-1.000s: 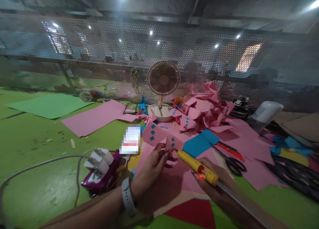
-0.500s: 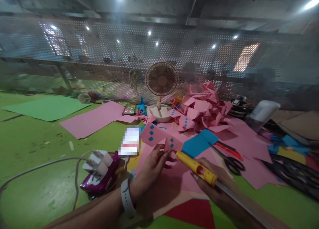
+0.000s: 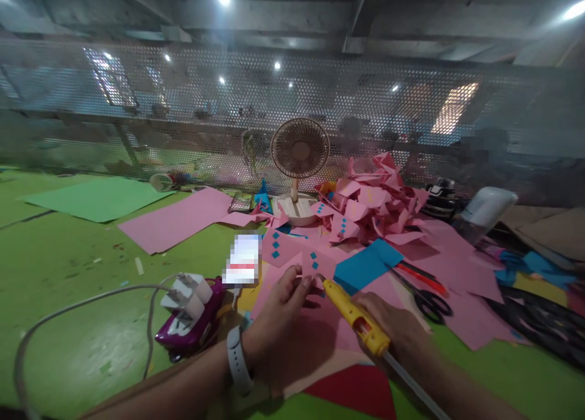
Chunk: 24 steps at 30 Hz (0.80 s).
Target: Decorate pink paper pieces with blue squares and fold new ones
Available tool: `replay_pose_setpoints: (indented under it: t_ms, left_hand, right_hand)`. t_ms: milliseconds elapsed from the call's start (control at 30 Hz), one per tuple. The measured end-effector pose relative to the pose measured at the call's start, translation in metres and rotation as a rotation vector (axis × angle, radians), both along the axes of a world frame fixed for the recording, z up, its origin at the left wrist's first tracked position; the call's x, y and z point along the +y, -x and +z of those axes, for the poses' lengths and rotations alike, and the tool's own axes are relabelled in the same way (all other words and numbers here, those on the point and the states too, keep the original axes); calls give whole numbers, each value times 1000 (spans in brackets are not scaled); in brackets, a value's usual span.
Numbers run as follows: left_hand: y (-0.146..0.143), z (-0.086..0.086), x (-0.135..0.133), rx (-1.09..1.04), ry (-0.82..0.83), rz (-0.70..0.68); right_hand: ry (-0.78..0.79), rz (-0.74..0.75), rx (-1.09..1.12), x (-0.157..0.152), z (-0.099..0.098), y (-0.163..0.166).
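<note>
My right hand [image 3: 388, 328] is wrapped around a yellow hot glue gun [image 3: 354, 316]. A long whitish glue stick [image 3: 414, 386] sticks out of its back end. The gun's nozzle points at the fingertips of my left hand [image 3: 283, 301], almost touching them. My left fingers are pinched together, and whatever is between them is too small or hidden to name. Just beyond the fingertips lies a pink paper piece [image 3: 295, 256] with blue diamonds stuck on it. Pink sheets [image 3: 333, 334] spread beneath both hands. A pale watch [image 3: 238, 360] is on my left wrist.
Left of my hands are a phone [image 3: 243, 260] and a purple power strip [image 3: 192, 322] with white chargers and cables. Blue paper [image 3: 363, 266] and black scissors [image 3: 429, 304] lie to the right. Behind stand a fan [image 3: 300, 149] and a pile of folded pink paper [image 3: 379, 194].
The glue gun has swung slightly, its back end moving left and down, with the nozzle still by my left fingertips. My left hand stays pinched. The whole view has shifted a little.
</note>
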<state>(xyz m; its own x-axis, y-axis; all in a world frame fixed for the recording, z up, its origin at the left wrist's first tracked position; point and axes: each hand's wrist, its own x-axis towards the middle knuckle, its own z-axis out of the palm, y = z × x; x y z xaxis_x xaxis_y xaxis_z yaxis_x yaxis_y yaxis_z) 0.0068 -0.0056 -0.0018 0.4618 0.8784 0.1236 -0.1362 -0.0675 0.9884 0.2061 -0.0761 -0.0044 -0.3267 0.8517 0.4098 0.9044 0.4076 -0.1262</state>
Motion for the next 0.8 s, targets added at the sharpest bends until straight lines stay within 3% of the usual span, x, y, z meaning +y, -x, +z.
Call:
replay_pose_setpoints:
  t_ms: [133, 267, 600, 800]
  left_hand:
    - [-1, -2, -1, -13, 12, -2]
    - [-1, -1, -1, 7, 12, 11]
    - [-1, 2, -3, 34, -25, 48]
    - [0, 0, -1, 52, -84, 88]
  right_hand:
    - [-60, 119, -49, 2, -12, -6]
    - [-172, 143, -115, 2, -22, -9]
    - [-289, 162, -273, -1, -19, -7]
    - [-290, 161, -229, -2, -17, -5]
